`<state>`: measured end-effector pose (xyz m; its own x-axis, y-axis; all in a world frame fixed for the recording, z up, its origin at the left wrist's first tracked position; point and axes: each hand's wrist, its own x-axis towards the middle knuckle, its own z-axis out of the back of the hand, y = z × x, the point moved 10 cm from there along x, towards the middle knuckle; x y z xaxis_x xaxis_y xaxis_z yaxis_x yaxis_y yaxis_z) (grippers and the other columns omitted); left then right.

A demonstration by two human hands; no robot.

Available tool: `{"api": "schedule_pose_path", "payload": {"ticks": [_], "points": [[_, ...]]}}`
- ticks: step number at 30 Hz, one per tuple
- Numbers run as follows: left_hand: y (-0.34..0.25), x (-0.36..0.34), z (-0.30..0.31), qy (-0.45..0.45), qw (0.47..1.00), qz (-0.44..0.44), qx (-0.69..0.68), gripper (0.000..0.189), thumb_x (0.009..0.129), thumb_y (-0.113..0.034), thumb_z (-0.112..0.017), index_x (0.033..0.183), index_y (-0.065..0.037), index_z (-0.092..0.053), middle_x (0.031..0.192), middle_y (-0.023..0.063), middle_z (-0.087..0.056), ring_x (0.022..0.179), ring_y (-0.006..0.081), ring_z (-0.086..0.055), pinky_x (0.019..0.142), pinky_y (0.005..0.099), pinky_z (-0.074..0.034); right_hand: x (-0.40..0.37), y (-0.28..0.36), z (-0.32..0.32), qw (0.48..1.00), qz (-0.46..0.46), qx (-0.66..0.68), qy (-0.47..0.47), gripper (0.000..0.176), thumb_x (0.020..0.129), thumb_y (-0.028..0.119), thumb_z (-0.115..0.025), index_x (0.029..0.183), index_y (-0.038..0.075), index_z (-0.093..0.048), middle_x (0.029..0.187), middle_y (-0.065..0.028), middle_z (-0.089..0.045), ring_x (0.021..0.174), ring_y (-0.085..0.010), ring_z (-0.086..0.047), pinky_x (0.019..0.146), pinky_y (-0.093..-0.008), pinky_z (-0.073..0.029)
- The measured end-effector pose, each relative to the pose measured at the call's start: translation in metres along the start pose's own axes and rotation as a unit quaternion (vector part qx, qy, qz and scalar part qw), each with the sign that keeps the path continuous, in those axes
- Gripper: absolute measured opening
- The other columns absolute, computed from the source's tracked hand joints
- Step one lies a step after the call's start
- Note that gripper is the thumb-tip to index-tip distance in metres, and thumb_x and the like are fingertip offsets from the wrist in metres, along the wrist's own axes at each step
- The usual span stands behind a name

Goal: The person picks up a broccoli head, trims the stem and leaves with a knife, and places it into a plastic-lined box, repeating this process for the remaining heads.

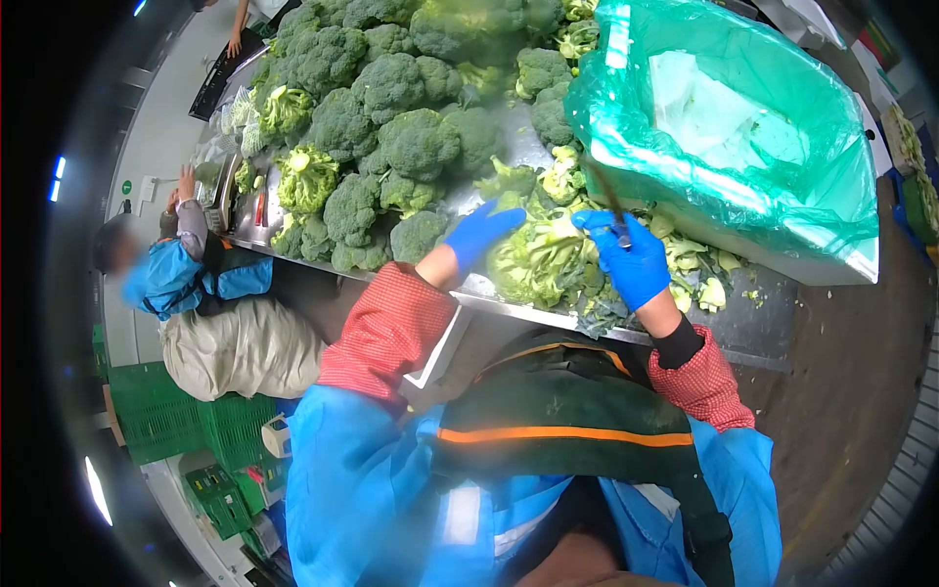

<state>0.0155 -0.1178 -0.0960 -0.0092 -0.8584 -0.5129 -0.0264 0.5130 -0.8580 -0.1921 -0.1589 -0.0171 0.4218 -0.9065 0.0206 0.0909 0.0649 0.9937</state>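
My left hand (482,236), in a blue glove, reaches over the metal table with its fingers stretched out. Its fingertips lie beside a pale green broccoli head (536,256) turned stem side up. My right hand (631,259), also gloved in blue, is closed around a knife (608,196), whose dark, blurred blade points up and away from me. Cut stems and leaf trimmings (690,259) lie around and beyond the right hand. A big pile of whole broccoli heads (391,127) spreads out ahead and to the left.
A white box lined with a green plastic bag (724,127) stands on the table at the right. At the left, another person (210,264) in blue works at the same table. Green crates (161,416) are stacked behind that person. The table's edge (518,309) runs just before me.
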Motion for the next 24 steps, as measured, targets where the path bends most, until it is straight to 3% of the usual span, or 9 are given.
{"api": "schedule_pose_path", "payload": {"ticks": [1, 3, 5, 8, 12, 17, 19, 21, 24], "points": [[0.000, -0.001, -0.001, 0.016, 1.000, 0.016, -0.016, 0.055, 0.092, -0.030, -0.058, 0.139, -0.006, -0.041, 0.128, 0.0043, -0.054, 0.113, 0.0139, -0.053, 0.096, 0.0288, -0.042, -0.004, 0.005, -0.002, 0.995, 0.054, -0.082, 0.016, 0.048, 0.085, 0.009, -0.066, 0.131, 0.013, -0.054, 0.113, -0.0057, -0.066, 0.069, -0.0080, -0.055, 0.069, -0.0236, -0.048], [-0.014, -0.010, -0.007, 0.018, 1.000, 0.015, 0.008, 0.057, 0.093, -0.031, -0.056, 0.142, -0.007, -0.037, 0.135, 0.0058, -0.048, 0.115, 0.0150, -0.052, 0.096, 0.0301, -0.043, -0.003, 0.001, -0.012, 0.993, -0.023, -0.066, 0.099, 0.053, 0.086, 0.014, -0.066, 0.136, 0.008, -0.046, 0.112, -0.0061, -0.065, 0.074, -0.0088, -0.058, 0.072, -0.0241, -0.048], [-0.045, -0.031, -0.020, 0.018, 1.000, -0.020, 0.008, 0.060, 0.094, -0.031, -0.054, 0.144, -0.007, -0.032, 0.140, 0.0068, -0.043, 0.117, 0.0166, -0.051, 0.096, 0.0312, -0.044, 0.000, 0.003, -0.018, 0.995, -0.052, 0.005, 0.087, 0.048, 0.087, 0.015, -0.066, 0.131, 0.006, -0.048, 0.102, -0.0050, -0.065, 0.070, -0.0084, -0.059, 0.065, -0.0238, -0.048], [-0.056, -0.041, -0.034, 0.098, 0.968, -0.062, -0.223, 0.071, 0.092, -0.031, -0.058, 0.148, -0.008, -0.022, 0.145, 0.0070, -0.037, 0.121, 0.0188, -0.047, 0.098, 0.0326, -0.042, 0.003, -0.024, -0.015, 0.986, -0.166, 0.017, 0.020, 0.037, 0.088, 0.018, -0.067, 0.120, 0.006, -0.053, 0.082, -0.0022, -0.062, 0.058, -0.0073, -0.056, 0.050, -0.0230, -0.045], [-0.063, -0.050, -0.027, -0.019, 0.953, -0.299, 0.036, 0.100, 0.072, -0.023, -0.080, 0.149, -0.007, -0.017, 0.146, 0.0164, -0.031, 0.135, 0.0248, -0.031, 0.111, 0.0360, -0.026, 0.001, -0.049, -0.027, 0.969, -0.150, 0.184, -0.063, 0.031, 0.090, 0.025, -0.065, 0.112, 0.008, -0.054, 0.068, 0.0016, -0.054, 0.047, -0.0060, -0.050, 0.039, -0.0232, -0.038], [-0.043, -0.037, 0.002, -0.084, 0.967, -0.232, 0.062, 0.081, 0.076, -0.003, -0.072, 0.145, -0.008, -0.029, 0.138, 0.0096, -0.043, 0.123, 0.0182, -0.044, 0.103, 0.0313, -0.038, -0.004, -0.051, -0.033, 0.974, -0.178, 0.137, 0.040, 0.033, 0.094, 0.036, -0.056, 0.114, 0.010, -0.055, 0.070, 0.0018, -0.053, 0.050, -0.0044, -0.050, 0.040, -0.0224, -0.038], [-0.049, -0.033, 0.014, -0.063, 0.979, -0.195, 0.006, 0.079, 0.076, -0.003, -0.071, 0.144, -0.008, -0.030, 0.136, 0.0096, -0.045, 0.123, 0.0177, -0.044, 0.103, 0.0310, -0.037, -0.005, -0.018, -0.010, 0.969, 0.158, -0.188, 0.019, 0.031, 0.095, 0.036, -0.051, 0.112, 0.011, -0.058, 0.072, -0.0055, -0.057, 0.062, -0.0151, -0.059, 0.050, -0.0295, -0.045], [-0.068, -0.037, 0.030, -0.102, 0.961, -0.201, 0.158, 0.080, 0.074, -0.010, -0.074, 0.143, -0.007, -0.033, 0.136, 0.0112, -0.047, 0.124, 0.0189, -0.044, 0.104, 0.0325, -0.036, -0.018, 0.021, 0.006, 0.913, 0.256, -0.317, -0.012, 0.026, 0.093, 0.030, -0.054, 0.111, 0.011, -0.060, 0.075, -0.0099, -0.059, 0.069, -0.0223, -0.062, 0.057, -0.0345, -0.048], [-0.090, -0.038, 0.039, -0.127, 0.922, -0.162, 0.328, 0.081, 0.073, -0.023, -0.076, 0.142, -0.008, -0.037, 0.136, 0.0151, -0.047, 0.125, 0.0231, -0.045, 0.105, 0.0353, -0.034, -0.028, 0.023, 0.001, 0.862, 0.192, -0.462, 0.086, 0.026, 0.089, 0.023, -0.057, 0.112, 0.010, -0.060, 0.081, -0.0127, -0.060, 0.076, -0.0299, -0.062, 0.063, -0.0403, -0.049]]}}
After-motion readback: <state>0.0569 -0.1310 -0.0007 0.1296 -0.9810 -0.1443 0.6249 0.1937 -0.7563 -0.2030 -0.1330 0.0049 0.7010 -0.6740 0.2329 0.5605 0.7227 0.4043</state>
